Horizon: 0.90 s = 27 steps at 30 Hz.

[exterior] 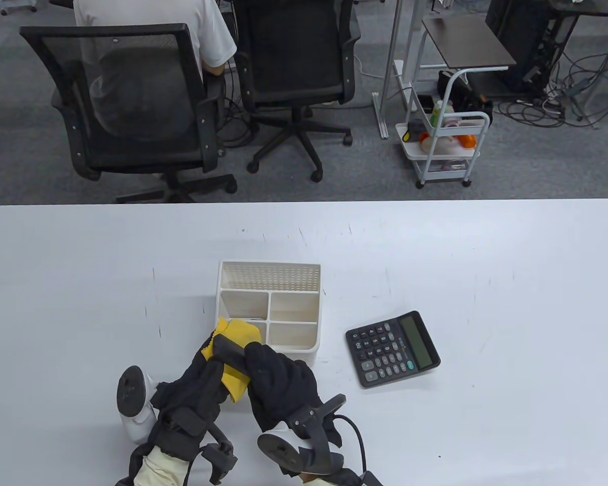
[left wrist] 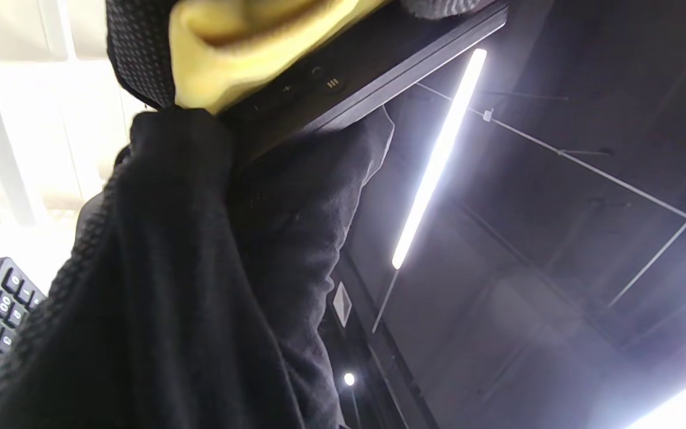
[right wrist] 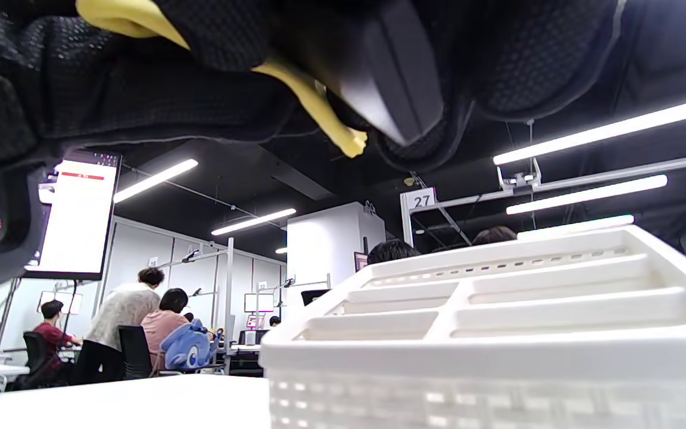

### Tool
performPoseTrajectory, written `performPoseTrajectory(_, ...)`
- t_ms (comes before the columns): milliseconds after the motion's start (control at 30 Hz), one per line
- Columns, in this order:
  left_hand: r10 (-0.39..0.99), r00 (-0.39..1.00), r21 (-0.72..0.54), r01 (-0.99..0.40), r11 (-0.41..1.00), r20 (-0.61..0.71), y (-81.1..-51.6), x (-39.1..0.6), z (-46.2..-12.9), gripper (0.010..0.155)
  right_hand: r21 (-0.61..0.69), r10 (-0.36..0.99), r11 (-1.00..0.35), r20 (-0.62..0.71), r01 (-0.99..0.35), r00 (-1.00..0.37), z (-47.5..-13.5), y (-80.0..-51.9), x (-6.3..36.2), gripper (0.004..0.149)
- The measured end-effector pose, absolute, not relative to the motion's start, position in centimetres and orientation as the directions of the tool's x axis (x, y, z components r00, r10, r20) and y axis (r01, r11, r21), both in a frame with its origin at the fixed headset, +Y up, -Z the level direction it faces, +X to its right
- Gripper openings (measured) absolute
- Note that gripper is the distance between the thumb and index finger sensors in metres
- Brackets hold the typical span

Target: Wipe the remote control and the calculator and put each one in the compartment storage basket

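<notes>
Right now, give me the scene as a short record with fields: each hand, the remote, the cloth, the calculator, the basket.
left hand: holds yellow cloth against the remote
right hand: grips remote control
remote control: held above the table, in front of the basket
calculator: flat on table, right of basket, untouched
storage basket: visible compartments empty
</notes>
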<state>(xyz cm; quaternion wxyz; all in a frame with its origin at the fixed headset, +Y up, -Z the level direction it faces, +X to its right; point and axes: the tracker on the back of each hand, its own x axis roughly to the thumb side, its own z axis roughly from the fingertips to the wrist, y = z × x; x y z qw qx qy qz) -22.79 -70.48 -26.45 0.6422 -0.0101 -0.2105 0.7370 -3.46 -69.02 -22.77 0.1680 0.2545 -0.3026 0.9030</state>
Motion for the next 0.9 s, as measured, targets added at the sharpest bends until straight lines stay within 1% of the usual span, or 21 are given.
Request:
performPoseTrajectory(33,0.950,-0.188,-0.329,-0.939,-0.099,0.249,-70.5,-22.9,-26.5,0.056,-0.425,0.182,-0.766,0.575,-0.482,-0.797,-22.9,-69.1,-3.4,0.072)
performPoseTrajectory(100,0.951,-0.190,-0.331,-0.938,-0.102,0.244,-70.5,-22.9,-26.4,0.055,-0.394,0.216,-0.768,0.582,-0.504,-0.784,-23.0,-69.3,-3.4,0.073)
performPoseTrajectory(167,0.949,-0.189,-0.315,-0.943,-0.104,0.251,-70.5,-23.1,-26.5,0.054,-0.351,0.254,-0.772,0.594,-0.530,-0.763,-23.2,-69.6,-3.3,0.075)
performPoseTrajectory(233,0.945,-0.224,-0.309,-0.940,-0.146,0.237,-70.6,-23.2,-26.5,0.054,-0.340,0.276,-0.769,0.588,-0.542,-0.760,-23.3,-69.7,-3.4,0.075)
performPoseTrajectory(300,0.939,-0.259,-0.309,-0.933,-0.183,0.226,-70.6,-23.3,-26.5,0.053,-0.363,0.269,-0.766,0.568,-0.531,-0.778,-23.1,-69.6,-3.4,0.075)
performPoseTrajectory(367,0.940,-0.253,-0.308,-0.935,-0.176,0.229,-70.5,-23.5,-26.5,0.053,-0.392,0.248,-0.764,0.556,-0.513,-0.793,-22.9,-69.4,-3.5,0.075)
performPoseTrajectory(433,0.942,-0.236,-0.294,-0.942,-0.162,0.239,-70.5,-23.5,-26.4,0.053,-0.392,0.248,-0.766,0.552,-0.510,-0.796,-22.8,-69.4,-3.6,0.074)
performPoseTrajectory(500,0.941,-0.238,-0.294,-0.942,-0.164,0.239,-70.5,-23.5,-26.4,0.053,-0.376,0.258,-0.767,0.561,-0.520,-0.787,-22.9,-69.4,-3.6,0.074)
performPoseTrajectory(600,0.941,-0.238,-0.295,-0.942,-0.163,0.240,-70.5,-23.5,-26.5,0.054,-0.292,0.322,-0.778,0.575,-0.556,-0.752,-23.2,-69.7,-3.6,0.073)
performPoseTrajectory(700,0.949,-0.209,-0.272,-0.952,-0.142,0.236,-70.8,-23.6,-26.5,0.056,-0.210,0.343,-0.820,0.564,-0.532,-0.751,-23.4,-69.9,-3.8,0.077)
performPoseTrajectory(767,0.959,-0.177,-0.249,-0.961,-0.120,0.219,-70.8,-23.7,-26.6,0.058,-0.194,0.348,-0.829,0.555,-0.525,-0.755,-23.7,-70.1,-3.7,0.078)
performPoseTrajectory(833,0.969,-0.119,-0.215,-0.974,-0.072,0.216,-70.8,-23.9,-26.6,0.058,-0.195,0.347,-0.834,0.541,-0.516,-0.766,-23.9,-70.3,-3.6,0.078)
performPoseTrajectory(900,0.971,-0.087,-0.209,-0.977,-0.041,0.220,-70.7,-23.9,-26.6,0.057,-0.232,0.329,-0.831,0.528,-0.506,-0.783,-24.0,-70.5,-3.4,0.078)
